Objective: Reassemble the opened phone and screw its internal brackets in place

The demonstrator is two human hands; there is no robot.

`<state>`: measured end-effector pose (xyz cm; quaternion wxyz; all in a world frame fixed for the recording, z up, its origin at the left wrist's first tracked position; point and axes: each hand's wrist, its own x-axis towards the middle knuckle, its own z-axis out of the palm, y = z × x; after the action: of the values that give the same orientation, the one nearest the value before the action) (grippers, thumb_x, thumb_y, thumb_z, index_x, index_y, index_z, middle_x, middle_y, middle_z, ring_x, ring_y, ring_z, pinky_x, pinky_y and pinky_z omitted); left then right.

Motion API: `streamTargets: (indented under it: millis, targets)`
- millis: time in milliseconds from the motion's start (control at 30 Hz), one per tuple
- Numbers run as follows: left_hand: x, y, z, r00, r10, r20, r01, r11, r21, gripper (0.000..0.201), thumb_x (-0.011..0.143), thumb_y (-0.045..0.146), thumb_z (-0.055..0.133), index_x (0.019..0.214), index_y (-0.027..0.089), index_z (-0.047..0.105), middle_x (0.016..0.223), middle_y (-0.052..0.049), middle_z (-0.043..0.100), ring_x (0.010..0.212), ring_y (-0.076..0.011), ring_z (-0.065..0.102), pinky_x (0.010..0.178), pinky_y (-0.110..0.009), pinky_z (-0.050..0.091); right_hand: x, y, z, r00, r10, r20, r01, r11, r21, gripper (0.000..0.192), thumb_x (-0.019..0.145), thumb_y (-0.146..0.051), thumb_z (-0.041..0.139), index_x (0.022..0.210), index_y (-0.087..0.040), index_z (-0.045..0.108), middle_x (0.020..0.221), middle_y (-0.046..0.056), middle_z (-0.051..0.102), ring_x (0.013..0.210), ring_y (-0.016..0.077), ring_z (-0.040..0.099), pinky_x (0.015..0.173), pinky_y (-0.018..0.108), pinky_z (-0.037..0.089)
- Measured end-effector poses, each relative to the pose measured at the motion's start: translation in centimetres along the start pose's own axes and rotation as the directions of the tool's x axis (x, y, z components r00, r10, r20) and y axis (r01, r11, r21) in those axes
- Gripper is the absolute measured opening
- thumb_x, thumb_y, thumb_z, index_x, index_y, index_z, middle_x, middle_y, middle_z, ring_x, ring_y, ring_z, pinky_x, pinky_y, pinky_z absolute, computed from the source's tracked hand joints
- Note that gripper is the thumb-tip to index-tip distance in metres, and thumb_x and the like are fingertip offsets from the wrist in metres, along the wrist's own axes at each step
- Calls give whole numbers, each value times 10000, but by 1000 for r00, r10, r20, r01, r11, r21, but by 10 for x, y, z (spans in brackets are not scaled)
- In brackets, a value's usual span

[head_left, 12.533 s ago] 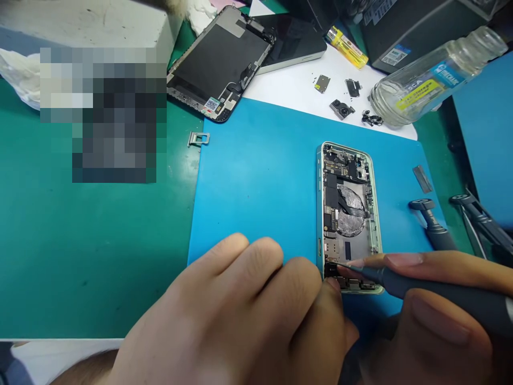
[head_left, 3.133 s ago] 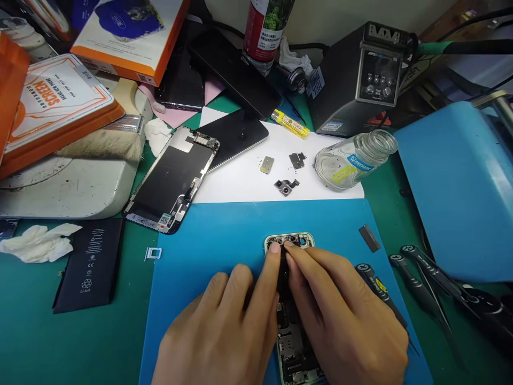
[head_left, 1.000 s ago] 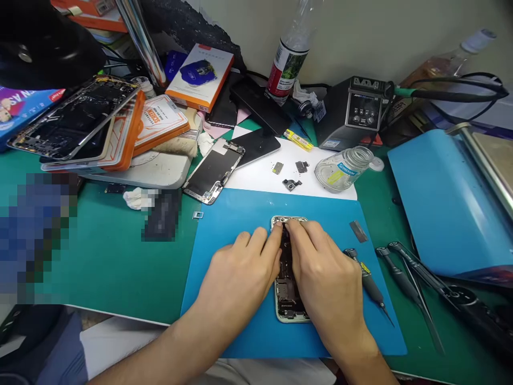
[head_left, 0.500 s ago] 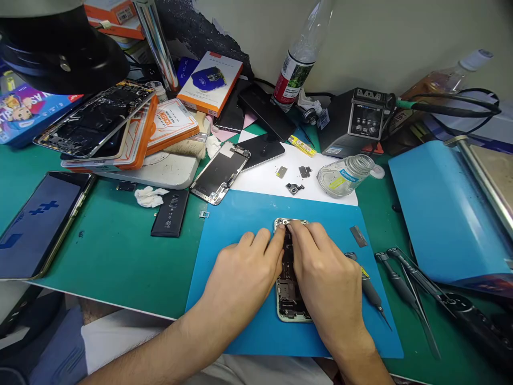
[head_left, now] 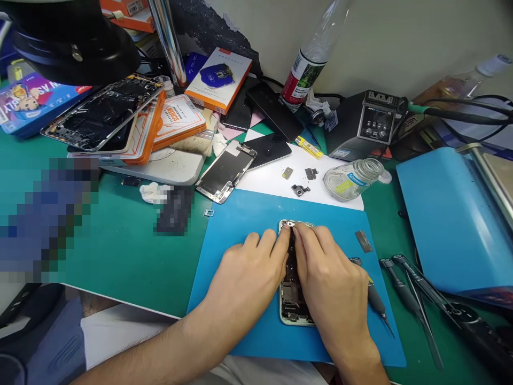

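An opened phone [head_left: 289, 313] with its inner parts bare lies lengthwise on the blue mat [head_left: 218, 267]. My left hand [head_left: 250, 272] is closed at its left edge, fingertips pressed on the upper left corner. From the other side my right hand [head_left: 334, 270] covers much of the phone; its fingers are pinched together near the top inside. Whatever small part sits between those fingertips is hidden. Right of the hands lie a thin screwdriver [head_left: 375, 299] and a small grey metal plate [head_left: 364, 241]. Beyond the mat, a camera module [head_left: 300, 190] rests on white paper [head_left: 264, 181].
Tweezers [head_left: 420, 307] lie at the right, beside a blue-covered device [head_left: 452, 214]. A glass jar [head_left: 340, 182] stands behind the mat. A detached phone screen [head_left: 226, 170], a SIM tray [head_left: 208, 213] and stacked boxes [head_left: 180, 120] are at the left. A black lamp-like head [head_left: 72, 48] overhangs them.
The view has shifted slightly, so the scene sits a little further right. Both hands stay at the top of the opened phone, with little visible movement of the fingers.
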<state>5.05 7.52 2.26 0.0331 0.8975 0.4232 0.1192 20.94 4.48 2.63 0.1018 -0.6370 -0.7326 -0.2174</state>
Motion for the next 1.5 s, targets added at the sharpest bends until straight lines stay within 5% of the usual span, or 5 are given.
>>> streamTargets:
  millis: [433, 733, 1033, 1500]
  targets:
    - [-3, -2, 1, 1000, -16, -7, 16, 1000, -15, 396, 1121, 223, 545, 1491, 194, 682, 967, 4, 721, 779, -182, 728, 527, -318, 552, 1, 0, 3, 998, 65, -9, -64, 991, 118, 143, 1107, -261, 646, 1126, -170, 755, 1000, 17, 765, 790, 97, 698, 600, 266, 423]
    - [1, -2, -4, 994, -25, 108, 23, 1000, 20, 403, 1128, 227, 531, 1515, 198, 640, 996, -19, 715, 801, -195, 748, 449, -295, 447, -5, 5, 6, 989, 145, 16, -144, 946, 292, 179, 1121, -262, 606, 1147, -185, 765, 1069, 34, 758, 857, 117, 728, 670, 246, 512]
    - [6, -15, -15, 968, 3, 251, -1, 1000, -8, 463, 1118, 208, 578, 1575, 275, 546, 1053, -7, 696, 851, -174, 771, 540, -253, 525, -6, 4, 4, 984, 176, 28, -174, 919, 353, 212, 1132, -298, 590, 1195, -197, 766, 1083, 41, 750, 870, 125, 726, 698, 262, 519]
    - [-1, -18, -10, 985, 30, 169, -22, 998, -51, 429, 1147, 225, 516, 1561, 316, 581, 1091, -5, 696, 872, -164, 760, 508, -270, 397, -5, 6, 6, 980, 193, 42, -194, 900, 389, 173, 1130, -301, 603, 1152, -186, 732, 1055, 39, 748, 839, 133, 706, 688, 271, 483]
